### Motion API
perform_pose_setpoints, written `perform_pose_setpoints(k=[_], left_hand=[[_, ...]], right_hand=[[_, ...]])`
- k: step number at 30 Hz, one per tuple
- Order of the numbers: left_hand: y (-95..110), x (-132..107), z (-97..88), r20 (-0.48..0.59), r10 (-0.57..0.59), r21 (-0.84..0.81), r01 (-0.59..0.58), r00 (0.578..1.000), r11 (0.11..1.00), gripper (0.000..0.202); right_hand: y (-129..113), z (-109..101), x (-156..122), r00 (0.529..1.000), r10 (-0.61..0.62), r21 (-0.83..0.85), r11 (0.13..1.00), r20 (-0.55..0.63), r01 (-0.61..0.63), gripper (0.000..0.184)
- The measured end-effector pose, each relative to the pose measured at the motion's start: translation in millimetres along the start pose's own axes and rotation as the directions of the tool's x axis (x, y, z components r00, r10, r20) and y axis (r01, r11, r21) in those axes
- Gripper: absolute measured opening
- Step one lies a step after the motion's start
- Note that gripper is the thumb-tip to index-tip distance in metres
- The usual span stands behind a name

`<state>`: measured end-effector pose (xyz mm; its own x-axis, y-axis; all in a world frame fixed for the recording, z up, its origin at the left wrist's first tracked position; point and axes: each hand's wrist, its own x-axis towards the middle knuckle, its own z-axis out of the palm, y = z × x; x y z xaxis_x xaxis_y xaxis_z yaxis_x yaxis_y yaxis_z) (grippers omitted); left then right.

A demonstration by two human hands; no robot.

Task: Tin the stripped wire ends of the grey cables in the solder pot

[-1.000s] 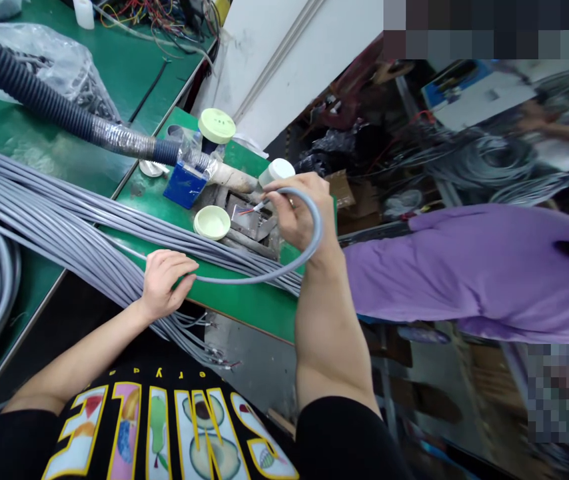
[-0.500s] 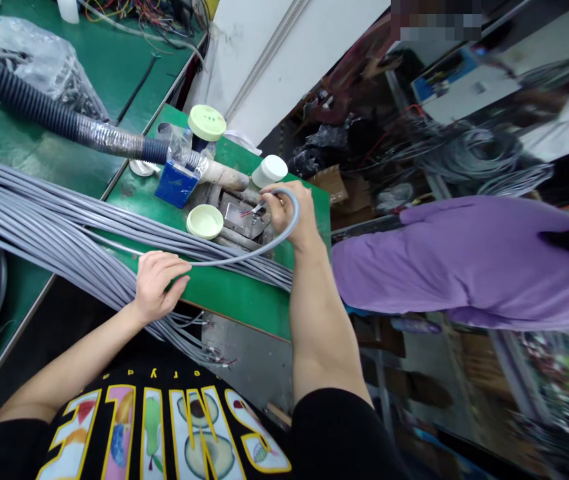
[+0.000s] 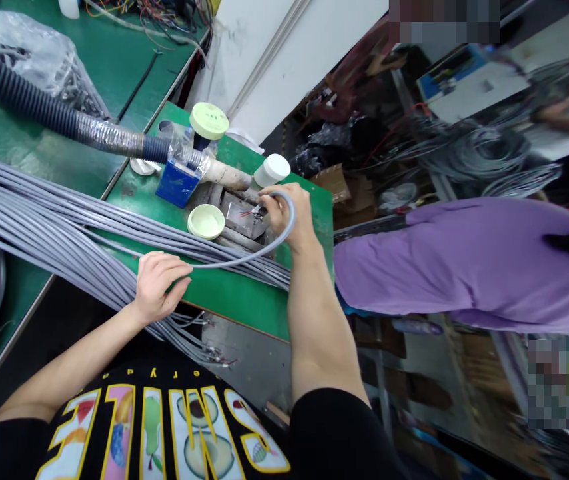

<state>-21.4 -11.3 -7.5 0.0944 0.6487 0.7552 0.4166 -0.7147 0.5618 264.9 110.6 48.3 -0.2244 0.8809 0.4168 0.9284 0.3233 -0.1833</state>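
- Right hand [image 3: 292, 210]: thumb and fingers pinched narrow on a single grey cable [image 3: 288, 228] near its stripped end.
- Left hand [image 3: 162, 287]: fingers curled lightly over the same cable, which spans both hands and arcs back over the right.
- Wire tips [image 3: 248, 214]: bared strands, just left of the right fingertips, over a small metal plate [image 3: 237, 220]; contact cannot be told.
- White tub [image 3: 272, 171]: just beyond the right hand.
- Pale green dish [image 3: 206, 221]: left of the right hand, beyond the left.
- Blue box [image 3: 178, 181] and hose nozzle [image 3: 227, 175]: farther beyond the left hand, the nozzle nearer the right.
- Cable bundle [image 3: 72, 207]: left of and beyond the left hand.
- Person in purple [image 3: 464, 260]: right of the right hand, well apart.
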Motion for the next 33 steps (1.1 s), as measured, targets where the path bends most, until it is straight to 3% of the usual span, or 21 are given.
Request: perform_pose_setpoints(k=[6, 10, 12, 13, 15, 17, 19, 22, 25, 28, 31, 33], left_hand=[[-1, 2, -2.0, 0.005, -0.027, -0.084, 0.028, 1.0, 0.996, 0.012], [13, 8, -2.2, 0.135, -0.214, -0.292, 0.245, 0.968, 0.924, 0.014], [26, 13, 0.7, 0.303, -0.324, -0.424, 0.432, 0.896, 0.796, 0.022], [33, 15, 3.1, 0.411, -0.368, -0.47, 0.54, 0.834, 0.698, 0.028], [44, 18, 8.7, 0.615, -0.419, -0.503, 0.742, 0.668, 0.444, 0.042], [51, 19, 13.4, 0.737, -0.426, -0.491, 0.848, 0.526, 0.198, 0.052], [55, 19, 15.6, 0.773, -0.432, -0.488, 0.87, 0.466, 0.065, 0.054], [59, 18, 14.3, 0.772, -0.44, -0.49, 0.871, 0.458, 0.046, 0.051], [62, 15, 11.7, 0.783, -0.432, -0.468, 0.881, 0.448, 0.066, 0.05], [64, 13, 9.9, 0.785, -0.416, -0.464, 0.881, 0.459, 0.097, 0.051], [65, 11, 8.3, 0.782, -0.412, -0.464, 0.878, 0.468, 0.117, 0.05], [64, 10, 7.5, 0.779, -0.419, -0.463, 0.879, 0.466, 0.114, 0.049]], right_hand=[[-57, -56, -43, 0.972, -0.055, 0.09, 0.993, -0.227, 0.077, 0.017], [-103, -66, -91, 0.916, -0.155, 0.254, 0.931, -0.369, 0.26, 0.02], [-120, -62, -114, 0.902, -0.17, 0.298, 0.905, -0.398, 0.302, 0.028], [-128, -58, -124, 0.901, -0.177, 0.311, 0.898, -0.396, 0.313, 0.033], [-141, -53, -141, 0.904, -0.186, 0.338, 0.883, -0.384, 0.325, 0.04], [-150, -49, -154, 0.91, -0.214, 0.372, 0.861, -0.354, 0.347, 0.043], [-155, -48, -163, 0.913, -0.239, 0.408, 0.836, -0.329, 0.366, 0.042], [-158, -50, -171, 0.929, -0.189, 0.466, 0.822, -0.319, 0.327, 0.042], [-161, -53, -174, 0.963, -0.003, 0.527, 0.837, -0.269, 0.15, 0.034], [-168, -54, -172, 0.976, 0.205, 0.589, 0.798, -0.071, -0.125, 0.014], [-176, -54, -169, 0.941, 0.3, 0.643, 0.693, 0.156, -0.327, 0.022], [-179, -52, -168, 0.915, 0.325, 0.673, 0.624, 0.238, -0.397, 0.027]])
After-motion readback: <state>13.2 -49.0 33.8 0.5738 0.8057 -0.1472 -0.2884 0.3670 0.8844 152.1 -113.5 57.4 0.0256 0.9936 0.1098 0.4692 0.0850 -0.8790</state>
